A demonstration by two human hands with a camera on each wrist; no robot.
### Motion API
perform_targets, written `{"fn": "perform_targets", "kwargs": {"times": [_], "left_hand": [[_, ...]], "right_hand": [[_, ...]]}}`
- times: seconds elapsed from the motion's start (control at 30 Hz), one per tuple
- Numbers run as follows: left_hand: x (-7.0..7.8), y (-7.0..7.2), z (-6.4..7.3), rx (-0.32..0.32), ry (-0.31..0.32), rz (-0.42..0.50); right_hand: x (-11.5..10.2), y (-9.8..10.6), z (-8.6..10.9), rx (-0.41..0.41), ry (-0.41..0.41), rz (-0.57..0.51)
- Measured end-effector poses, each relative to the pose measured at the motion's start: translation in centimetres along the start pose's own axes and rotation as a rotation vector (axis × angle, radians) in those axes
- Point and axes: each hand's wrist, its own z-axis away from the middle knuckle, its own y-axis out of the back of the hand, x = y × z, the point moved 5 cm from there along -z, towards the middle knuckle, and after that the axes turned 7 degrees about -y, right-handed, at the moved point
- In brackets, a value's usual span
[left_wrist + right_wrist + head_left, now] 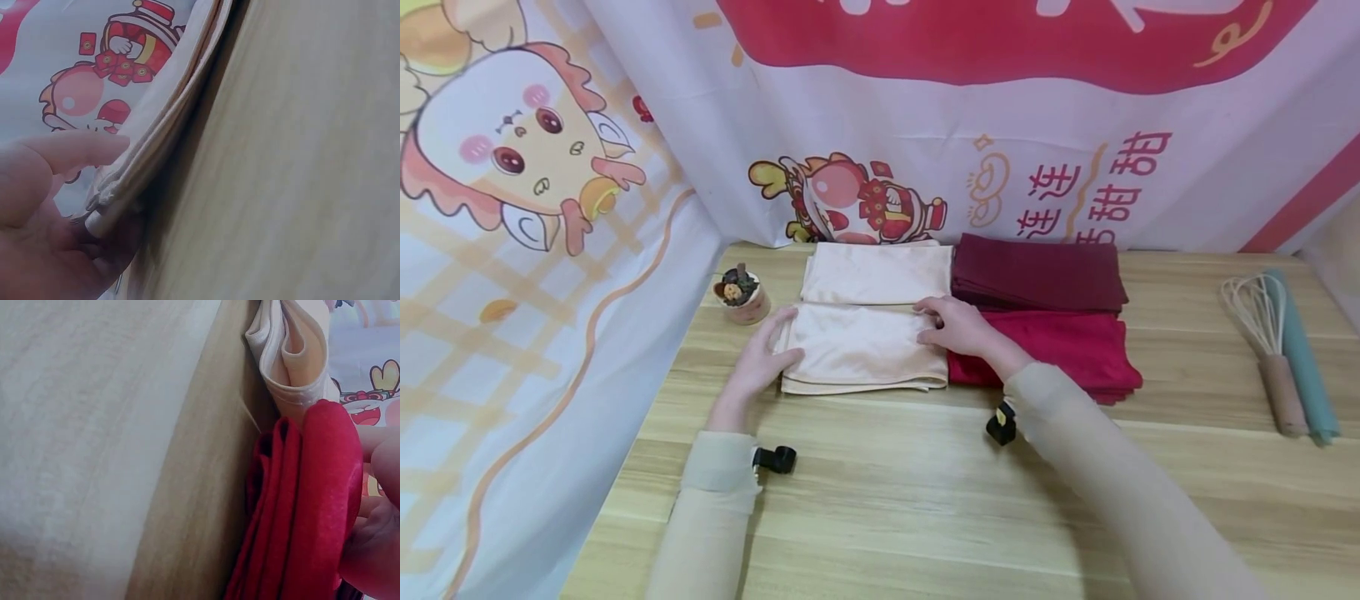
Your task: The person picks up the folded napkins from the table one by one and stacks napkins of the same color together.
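Note:
A folded cream satin cloth [865,346] lies at the front left of a group of folded cloths on the wooden table. My left hand [762,358] is at its left end, thumb over the layered edge [156,134] and fingers curled at the corner in the left wrist view. My right hand [958,327] rests at its right end, fingers bent and thumb apart, touching its top. Beside it, partly under the right wrist, lies a folded red cloth [1060,350], which hides part of the right hand [378,531] in the right wrist view.
Behind are another folded cream cloth [876,273] and a folded maroon cloth [1037,273]. A small decorated cup [747,304] stands at the left. At the right lie a whisk [1273,350] and a teal rolled or long item [1303,367]. A printed curtain [865,117] hangs behind.

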Motion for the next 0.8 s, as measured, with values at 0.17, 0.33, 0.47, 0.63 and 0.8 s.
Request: {"fn": "perform_targets", "kwargs": {"times": [0.17,0.33,0.47,0.63,0.8], "left_hand": [[0.2,-0.3,0.2,-0.029,0.064,-0.080],[0.2,-0.4,0.2,-0.016,0.089,-0.104],[-0.2,-0.4,0.1,0.013,0.086,-0.068],[-0.7,-0.1,0.1,0.060,0.091,-0.016],[-0.4,0.4,-0.1,0.076,0.081,0.015]], "right_hand": [[-0.6,-0.2,0.0,0.021,-0.001,0.056],[-1.4,-0.5,0.0,0.050,0.011,0.070],[-1.7,-0.7,0.0,0.054,0.015,0.059],[-1.9,-0.8,0.1,0.061,0.040,0.049],[-2.4,0.2,0.2,0.074,0.085,0.024]]}}
